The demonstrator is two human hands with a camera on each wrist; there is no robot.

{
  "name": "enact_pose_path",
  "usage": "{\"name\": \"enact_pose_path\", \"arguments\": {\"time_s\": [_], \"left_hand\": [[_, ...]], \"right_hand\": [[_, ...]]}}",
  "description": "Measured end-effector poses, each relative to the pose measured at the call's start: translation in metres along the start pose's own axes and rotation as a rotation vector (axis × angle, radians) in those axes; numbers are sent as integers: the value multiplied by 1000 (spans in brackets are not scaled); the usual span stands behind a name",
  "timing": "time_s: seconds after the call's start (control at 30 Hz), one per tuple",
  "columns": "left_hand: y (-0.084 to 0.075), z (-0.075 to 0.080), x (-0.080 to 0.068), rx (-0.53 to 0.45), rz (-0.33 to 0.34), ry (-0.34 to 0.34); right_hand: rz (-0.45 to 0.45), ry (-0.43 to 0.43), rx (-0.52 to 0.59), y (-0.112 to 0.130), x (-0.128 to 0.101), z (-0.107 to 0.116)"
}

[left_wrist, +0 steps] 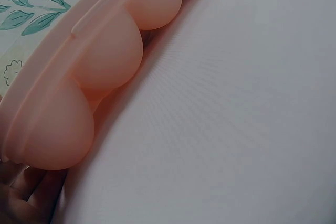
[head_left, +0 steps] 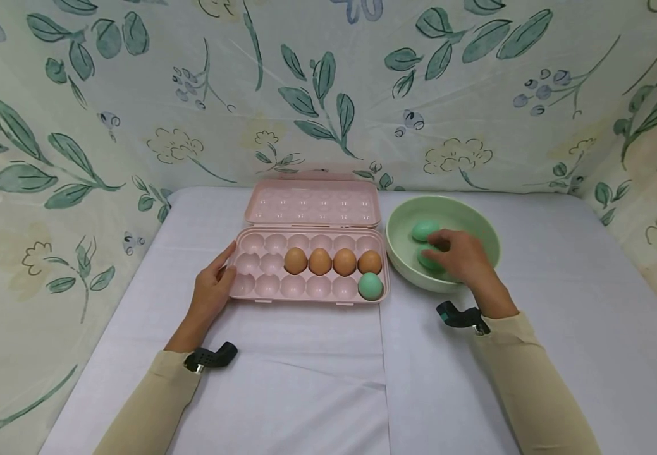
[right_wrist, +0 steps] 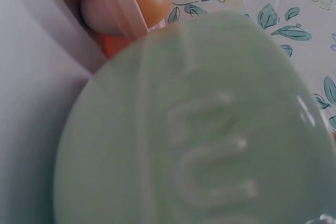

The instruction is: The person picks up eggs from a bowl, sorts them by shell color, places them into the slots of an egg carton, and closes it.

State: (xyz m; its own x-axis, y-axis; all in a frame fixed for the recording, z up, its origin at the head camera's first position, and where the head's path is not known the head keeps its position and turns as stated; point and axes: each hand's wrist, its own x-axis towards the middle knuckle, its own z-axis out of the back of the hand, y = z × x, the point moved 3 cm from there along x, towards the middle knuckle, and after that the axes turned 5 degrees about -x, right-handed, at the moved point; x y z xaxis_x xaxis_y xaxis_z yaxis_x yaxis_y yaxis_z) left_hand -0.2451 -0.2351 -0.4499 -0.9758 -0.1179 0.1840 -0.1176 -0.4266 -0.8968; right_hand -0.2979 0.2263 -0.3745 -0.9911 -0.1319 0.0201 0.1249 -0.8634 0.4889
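A pink egg carton (head_left: 257, 287) lies with its lid (head_left: 313, 202) raised back. Several brown eggs (head_left: 320, 261) fill the right part of its middle row, and one green egg (head_left: 370, 286) sits in the near right corner. My left hand (head_left: 213, 287) rests against the carton's left end; in the left wrist view its fingers (left_wrist: 26, 190) show beneath the end cup. Inside the green bowl (head_left: 484, 234) are a green egg (head_left: 423, 230) farther back and another green egg (head_left: 432, 260) nearer. Over the nearer one hovers my right hand (head_left: 461, 256), thumb and fingers bent and apart.
A white cloth (head_left: 317, 392) covers the table. Leaf-patterned fabric (head_left: 220, 114) rises behind it and at both sides. The bowl stands close against the carton's right end. In the right wrist view the bowl's outside (right_wrist: 210, 129) blocks sight of the hand.
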Motion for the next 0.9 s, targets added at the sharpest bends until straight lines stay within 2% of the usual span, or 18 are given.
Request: {"name": "enact_pose_path", "arguments": {"time_s": [0.37,0.9], "left_hand": [[0,0,0,19,-13,3],[0,0,0,5,2,3]], "right_hand": [[8,97,-41,0,3,-4],[26,113,-73,1,2,-7]]}}
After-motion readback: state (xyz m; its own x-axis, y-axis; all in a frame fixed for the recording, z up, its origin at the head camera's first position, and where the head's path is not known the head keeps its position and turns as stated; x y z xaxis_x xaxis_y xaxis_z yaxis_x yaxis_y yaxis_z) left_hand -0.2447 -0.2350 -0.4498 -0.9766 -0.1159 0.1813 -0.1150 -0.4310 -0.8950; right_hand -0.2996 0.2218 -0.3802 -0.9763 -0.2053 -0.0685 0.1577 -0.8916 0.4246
